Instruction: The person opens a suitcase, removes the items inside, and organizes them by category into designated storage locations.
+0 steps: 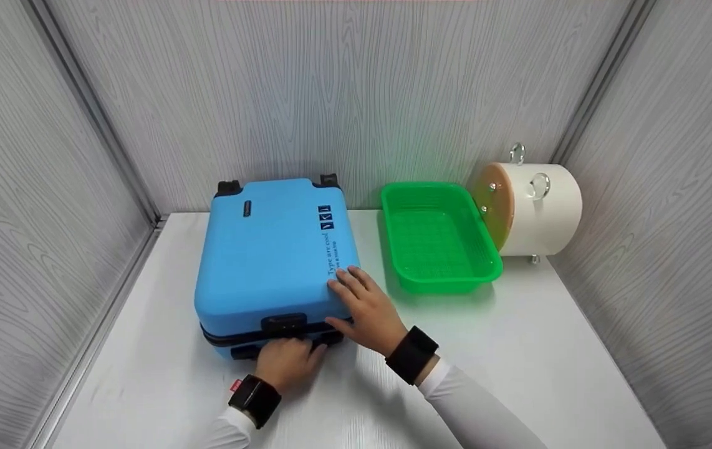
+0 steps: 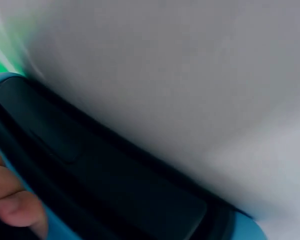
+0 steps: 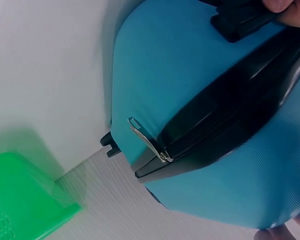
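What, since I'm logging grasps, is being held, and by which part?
The left grip holds the blue suitcase by its black handle; the right grip rests on its corner.

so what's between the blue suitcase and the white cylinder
The green basket sits between the blue suitcase and the white cylinder, with a bare strip of white tabletop beside the suitcase; the head view shows it.

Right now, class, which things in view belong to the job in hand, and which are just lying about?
In the job:
suitcase, lying flat
handle, gripped by the left hand
right hand, touching the suitcase near a front corner

Lying about, untouched:
basket
white cylinder, beside the basket
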Demonstrator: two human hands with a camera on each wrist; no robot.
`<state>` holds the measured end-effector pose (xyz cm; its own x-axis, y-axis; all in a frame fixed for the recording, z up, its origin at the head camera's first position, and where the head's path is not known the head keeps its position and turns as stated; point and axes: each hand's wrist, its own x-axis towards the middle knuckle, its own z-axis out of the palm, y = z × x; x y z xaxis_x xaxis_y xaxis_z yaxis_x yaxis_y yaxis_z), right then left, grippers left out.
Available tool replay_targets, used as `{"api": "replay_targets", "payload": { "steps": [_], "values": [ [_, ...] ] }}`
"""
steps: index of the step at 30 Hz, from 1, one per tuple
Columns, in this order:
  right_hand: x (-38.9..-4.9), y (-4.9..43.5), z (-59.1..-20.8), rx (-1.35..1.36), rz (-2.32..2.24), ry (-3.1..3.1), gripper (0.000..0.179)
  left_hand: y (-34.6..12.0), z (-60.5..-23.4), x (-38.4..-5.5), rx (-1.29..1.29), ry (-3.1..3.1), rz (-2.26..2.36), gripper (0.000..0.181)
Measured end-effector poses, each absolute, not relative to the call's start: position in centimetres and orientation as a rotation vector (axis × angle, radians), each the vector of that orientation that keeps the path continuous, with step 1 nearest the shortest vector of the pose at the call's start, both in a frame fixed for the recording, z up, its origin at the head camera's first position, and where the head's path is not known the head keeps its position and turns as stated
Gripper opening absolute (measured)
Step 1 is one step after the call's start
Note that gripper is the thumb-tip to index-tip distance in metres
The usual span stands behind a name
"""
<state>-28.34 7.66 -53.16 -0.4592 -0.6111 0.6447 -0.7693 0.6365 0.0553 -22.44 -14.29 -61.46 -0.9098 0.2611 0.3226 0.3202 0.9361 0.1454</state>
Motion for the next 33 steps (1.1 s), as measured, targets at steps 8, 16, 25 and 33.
{"api": "replay_targets", "payload": {
  "steps": [8,16,25,33],
  "values": [
    [-28.1,8.5,-54.2,1.031,0.29,-2.067,0.08,-13.0,-62.2,-21.4,-0.518,-2.699,-0.241,0.058],
    [-27.2,9.4,-55.1,0.99,0.319,-1.983,0.082,-12.8,-62.5,-21.1,-0.68,-2.554,-0.152,0.056],
    [-25.9,8.9,-55.4,0.902,0.275,-1.973,0.079,-14.5,-61.8,-22.1,-0.834,-2.594,-0.13,0.056],
    [-26.4,8.5,-55.1,0.848,0.25,-1.981,0.077,-15.0,-61.3,-23.8,-0.872,-2.618,-0.17,0.055]
  ]
}}
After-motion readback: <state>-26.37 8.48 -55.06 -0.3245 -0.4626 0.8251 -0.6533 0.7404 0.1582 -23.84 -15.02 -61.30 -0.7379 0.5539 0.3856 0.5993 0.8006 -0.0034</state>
